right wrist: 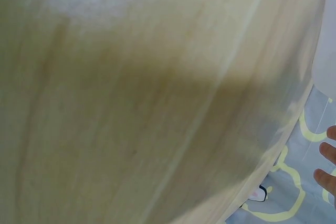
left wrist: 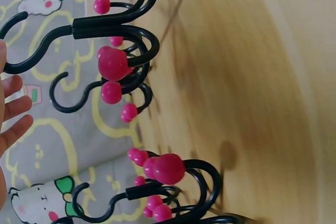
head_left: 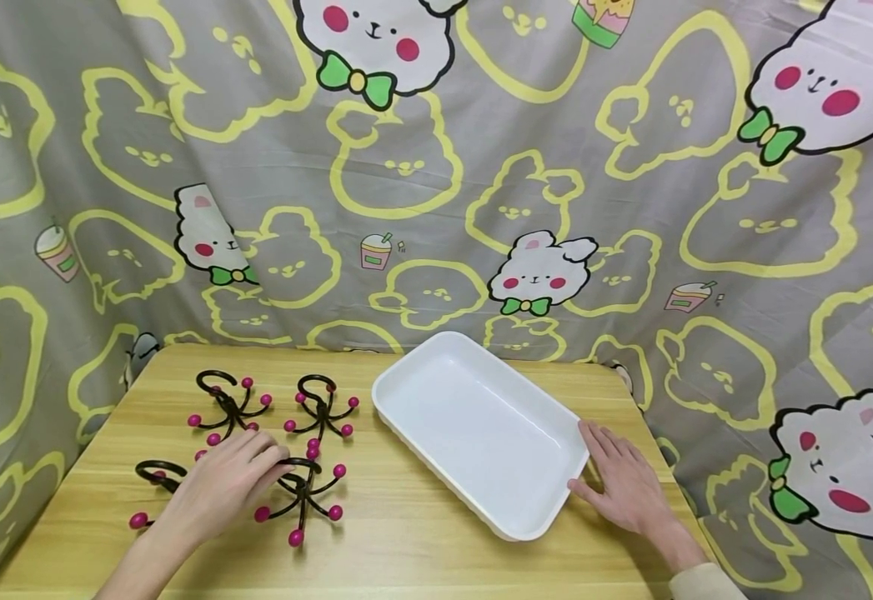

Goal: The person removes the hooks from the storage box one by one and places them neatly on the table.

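Several black hanger hooks with curled arms tipped in pink balls stand on the left of the wooden table. At the front one, a hanger hook [head_left: 302, 492], my left hand [head_left: 229, 475] pinches the curved top between thumb and forefinger. Its other fingers [left wrist: 17, 107] spread beside that hook in the left wrist view. Part of another hanger hook [head_left: 161, 469] is hidden behind this hand. On the right, my right hand [head_left: 624, 475] rests against the short side of a white tray [head_left: 549, 515], fingers straight, thumb at its near corner.
Two more hanger hooks stand farther back, one at the left [head_left: 232, 410] and one nearer the middle [head_left: 322, 410]. The table [head_left: 391, 550] ends at a grey curtain [head_left: 436, 225] with yellow outlines and white rabbits, which hangs round the back and sides.
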Demonstrator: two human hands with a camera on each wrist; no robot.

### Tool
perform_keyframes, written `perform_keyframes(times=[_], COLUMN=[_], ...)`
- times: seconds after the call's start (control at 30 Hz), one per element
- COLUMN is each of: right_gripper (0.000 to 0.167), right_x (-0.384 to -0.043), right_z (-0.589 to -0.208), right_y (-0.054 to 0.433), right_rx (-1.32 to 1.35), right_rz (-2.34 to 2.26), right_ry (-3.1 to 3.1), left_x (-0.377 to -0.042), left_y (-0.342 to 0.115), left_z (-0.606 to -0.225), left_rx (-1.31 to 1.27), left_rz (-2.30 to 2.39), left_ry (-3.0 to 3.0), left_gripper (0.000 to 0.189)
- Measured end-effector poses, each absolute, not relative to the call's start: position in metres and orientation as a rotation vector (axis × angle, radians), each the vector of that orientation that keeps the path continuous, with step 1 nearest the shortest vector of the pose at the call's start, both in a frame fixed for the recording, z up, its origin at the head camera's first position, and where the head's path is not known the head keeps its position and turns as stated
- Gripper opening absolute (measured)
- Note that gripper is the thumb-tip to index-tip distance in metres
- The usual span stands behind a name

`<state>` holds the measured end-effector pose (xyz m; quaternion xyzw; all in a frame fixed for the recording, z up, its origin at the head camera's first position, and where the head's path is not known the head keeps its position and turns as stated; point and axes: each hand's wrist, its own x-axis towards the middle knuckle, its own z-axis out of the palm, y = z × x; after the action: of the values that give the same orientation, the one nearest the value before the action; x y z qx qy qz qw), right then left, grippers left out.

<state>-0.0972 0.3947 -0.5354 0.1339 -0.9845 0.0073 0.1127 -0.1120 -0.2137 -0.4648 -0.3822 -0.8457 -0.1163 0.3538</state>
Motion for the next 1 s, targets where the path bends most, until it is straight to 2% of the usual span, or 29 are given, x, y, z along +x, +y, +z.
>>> perform_keyframes(times=[1.0], right_gripper=[0.102], right_x=[-0.097], right_z=[-0.537], right_y=[0.396], right_rx=[0.39], right_rz=[0.027], right_ry=[-2.887], left_x=[-0.107], left_y=[-0.227], left_z=[-0.485], left_rx=[-0.933], left_rz=[-0.377], left_ry=[-2.264], left_gripper=[0.048])
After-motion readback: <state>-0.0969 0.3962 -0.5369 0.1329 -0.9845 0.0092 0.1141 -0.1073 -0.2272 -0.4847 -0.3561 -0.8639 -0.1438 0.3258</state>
